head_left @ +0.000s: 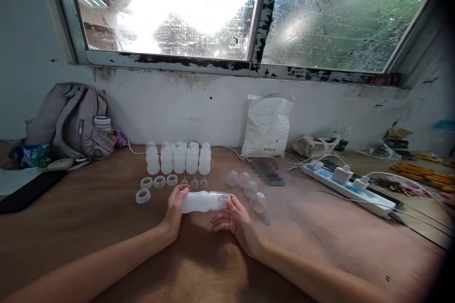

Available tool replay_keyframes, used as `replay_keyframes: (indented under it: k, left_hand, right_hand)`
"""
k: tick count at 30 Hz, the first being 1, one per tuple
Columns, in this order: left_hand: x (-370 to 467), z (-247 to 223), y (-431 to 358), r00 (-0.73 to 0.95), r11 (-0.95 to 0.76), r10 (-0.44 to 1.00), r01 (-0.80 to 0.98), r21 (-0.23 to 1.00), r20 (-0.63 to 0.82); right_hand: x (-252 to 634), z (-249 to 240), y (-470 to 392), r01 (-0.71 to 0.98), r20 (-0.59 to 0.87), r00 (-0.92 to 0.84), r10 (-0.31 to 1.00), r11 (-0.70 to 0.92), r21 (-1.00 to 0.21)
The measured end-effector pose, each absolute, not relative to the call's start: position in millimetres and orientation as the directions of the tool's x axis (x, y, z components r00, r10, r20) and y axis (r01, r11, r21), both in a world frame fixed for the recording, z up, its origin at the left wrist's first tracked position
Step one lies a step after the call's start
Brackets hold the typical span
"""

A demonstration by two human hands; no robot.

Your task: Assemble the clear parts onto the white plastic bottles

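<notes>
Bottle (203, 201) ends hidden by fingers (232, 203)

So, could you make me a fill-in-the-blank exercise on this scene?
The held bottle has its clear end in the fingers of the ____ hand. The loose white rings number ____. The backpack sits to the ____ of the white bag. That bag is propped against the ____.

Missing words: right; four; left; wall.

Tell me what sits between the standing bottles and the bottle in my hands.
The head view shows three clear, nipple-shaped pieces on the tabletop there, right of the rings.
</notes>
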State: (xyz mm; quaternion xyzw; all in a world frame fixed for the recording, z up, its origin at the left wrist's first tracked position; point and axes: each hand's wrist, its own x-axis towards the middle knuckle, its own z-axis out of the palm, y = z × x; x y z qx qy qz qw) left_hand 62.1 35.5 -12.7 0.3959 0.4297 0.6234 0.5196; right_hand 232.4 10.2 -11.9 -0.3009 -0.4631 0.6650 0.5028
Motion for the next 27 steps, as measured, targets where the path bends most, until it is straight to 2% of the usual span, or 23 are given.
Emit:
replay_keyframes:
  k: [4, 8, 13, 15, 17, 19, 22, 27]
  left_hand:
    - [62.9, -11.9, 35.4, -0.139, -0.082, 0.990, -0.364, 0.928, 0.033]
    - [62.5, -14.4, 40.3, -0.118, -0.056, 0.993, -0.488, 0.871, -0.002]
    - [59.7, -20.5, 48.1, -0.068, 0.006, 0.996, -0.548, 0.837, -0.052]
    - [59.0, -21.4, 48.5, -0.060, 0.003, 0.997, -0.522, 0.853, -0.040]
    - [58.9, -21.1, 47.5, -0.050, 0.004, 0.998, -0.497, 0.868, -0.033]
    - [59.1, -20.1, 46.3, -0.041, 0.007, 0.999, -0.485, 0.874, -0.031]
    - [59.3, -18.7, 45.3, -0.033, 0.004, 0.999, -0.481, 0.877, -0.023]
    - [60.0, -17.8, 45.9, -0.034, 0.010, 0.999, -0.483, 0.875, -0.031]
  right_hand:
    - [231.2, -10.9, 12.5, -0.288, 0.109, -0.236, 0.966, 0.038, -0.957]
    - [242.0, 23.6, 28.3, -0.023, 0.218, -0.197, 0.956, 0.218, -0.976]
    - [275.3, 96.0, 78.5, 0.277, 0.406, -0.131, 0.904, 0.427, -0.861]
    - [284.2, 112.5, 108.1, 0.430, 0.496, -0.068, 0.866, 0.474, -0.768]
    - [285.7, 116.8, 140.0, 0.586, 0.570, 0.008, 0.821, 0.458, -0.668]
    - [280.1, 111.1, 170.5, 0.706, 0.521, 0.065, 0.851, 0.330, -0.627]
    - [266.1, 94.7, 206.4, 0.727, 0.436, 0.077, 0.897, 0.249, -0.639]
    - [255.1, 77.3, 233.7, 0.729, 0.362, 0.029, 0.932, 0.228, -0.645]
